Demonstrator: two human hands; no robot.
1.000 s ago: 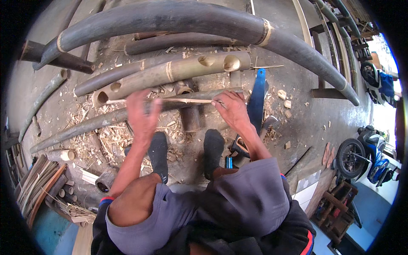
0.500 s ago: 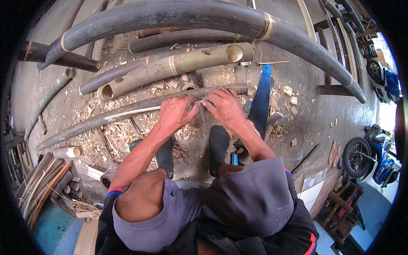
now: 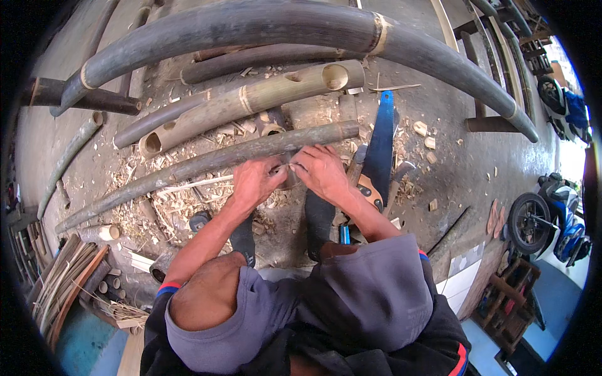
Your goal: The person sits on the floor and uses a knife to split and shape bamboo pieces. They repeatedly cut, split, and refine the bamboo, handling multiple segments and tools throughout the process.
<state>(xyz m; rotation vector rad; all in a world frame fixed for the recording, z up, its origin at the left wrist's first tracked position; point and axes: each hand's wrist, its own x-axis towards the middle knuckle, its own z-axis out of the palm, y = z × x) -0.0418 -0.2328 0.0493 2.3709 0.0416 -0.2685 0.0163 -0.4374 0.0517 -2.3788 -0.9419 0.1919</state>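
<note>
Side by side above my feet, my left hand (image 3: 256, 183) and my right hand (image 3: 321, 172) are closed, with thumbs and fingertips almost meeting. A thin pale bamboo strip (image 3: 199, 184) runs out leftward from my left hand. Its other end seems to lie between the fingertips of both hands, though the fingers hide most of it. Just beyond my hands lies a long grey-green bamboo pole (image 3: 232, 150). To the right of my right hand is a handsaw (image 3: 380, 138) with a blue-dark blade and a wooden handle, partly behind my forearm.
A thick dark bamboo pole (image 3: 251, 28) arches across the far side. Nearer lies a bamboo tube (image 3: 269, 96) with cut holes. Wood chips (image 3: 150, 182) litter the floor. Bamboo strips (image 3: 59, 285) are bundled at left. Sandals (image 3: 495, 219) and a motorcycle (image 3: 533, 225) stand at right.
Both hands have dropped slightly toward me and apart from the grey-green pole. The strip has come down with them, and the right forearm's shift shows more of the saw handle.
</note>
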